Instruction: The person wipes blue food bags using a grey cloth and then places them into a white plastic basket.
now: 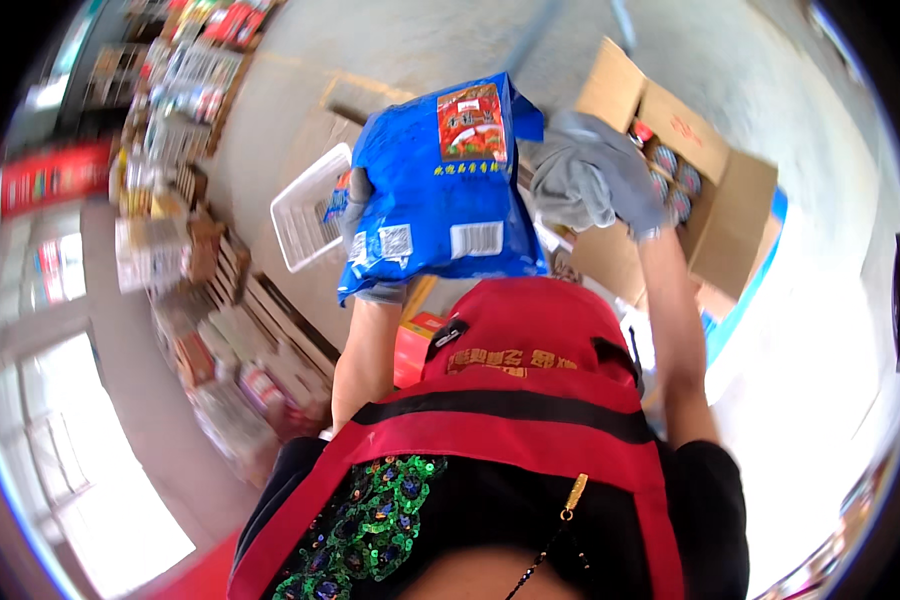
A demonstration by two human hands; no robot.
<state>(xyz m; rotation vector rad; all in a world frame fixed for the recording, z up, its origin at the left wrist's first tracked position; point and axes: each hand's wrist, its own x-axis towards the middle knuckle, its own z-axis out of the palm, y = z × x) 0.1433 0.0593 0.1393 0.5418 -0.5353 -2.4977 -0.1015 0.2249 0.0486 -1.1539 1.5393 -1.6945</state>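
Note:
A large blue plastic packet [420, 190] with a red picture label is held up in front of me. My left hand [358, 215], in a grey glove, grips it along its left side and lower edge, most of the fingers hidden behind it. In my right hand [610, 165], also gloved in grey, is a bunched grey cloth [570, 187], just right of the packet. Beyond that hand stands an open cardboard box [732, 215] with several round-topped jars [678, 180] inside.
On the floor to the left is a white plastic basket [292, 212] with a blue packet in it. Pallets [280, 325] stacked with goods line the left side. A red box [417, 345] sits close by my left forearm. Something blue lies under the cardboard box.

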